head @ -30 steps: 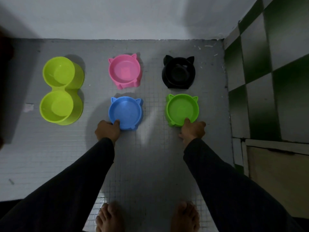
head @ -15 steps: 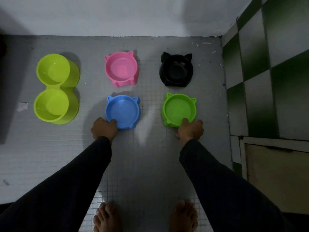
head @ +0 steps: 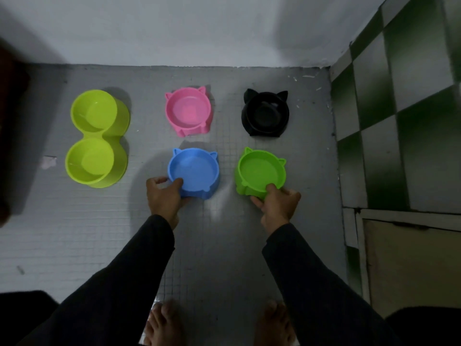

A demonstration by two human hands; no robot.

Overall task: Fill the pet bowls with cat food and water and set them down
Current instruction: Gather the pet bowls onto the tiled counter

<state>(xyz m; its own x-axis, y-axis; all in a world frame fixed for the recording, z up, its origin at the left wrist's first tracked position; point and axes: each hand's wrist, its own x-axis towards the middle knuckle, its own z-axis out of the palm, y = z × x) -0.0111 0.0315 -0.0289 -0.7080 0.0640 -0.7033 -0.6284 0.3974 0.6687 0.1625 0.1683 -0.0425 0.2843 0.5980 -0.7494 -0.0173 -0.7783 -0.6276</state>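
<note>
- At 9 o'clock on the floor (head: 237,78) sits the yellow-green double bowl (head: 96,138), both of its cups looking dry; it is well apart from either hand.
- The left hand (head: 163,196) grips the blue bowl (head: 193,172) at its 7 o'clock rim, thumb hooked over the lip into the cup and the other fingers curled round the outer wall and base.
- The pink bowl (head: 188,111) stands just beyond the blue one at 12 o'clock, untouched and seemingly dry.
- The right hand (head: 278,203) clamps the green bowl (head: 260,172) at its 5 o'clock edge, thumb over the rim, the rest wrapped underneath; that near edge looks tipped up off the floor.
- The black bowl (head: 265,116) sits beyond the green one at 12 o'clock, beside the checked wall (head: 399,96) at 3 o'clock; its inside is too dark to read.
- Judgement: the step is picking up 2 bowls, 1 per hand, to take them for filling; no food or water is in view, so the task seems barely begun.
- To do it well, lift both straight up, keep each rim level, and clear the 2 bowls behind before turning away.
- A 1-sided rim hold lets a bowl swing, so slide the fingers further under the base once it is filled.
</note>
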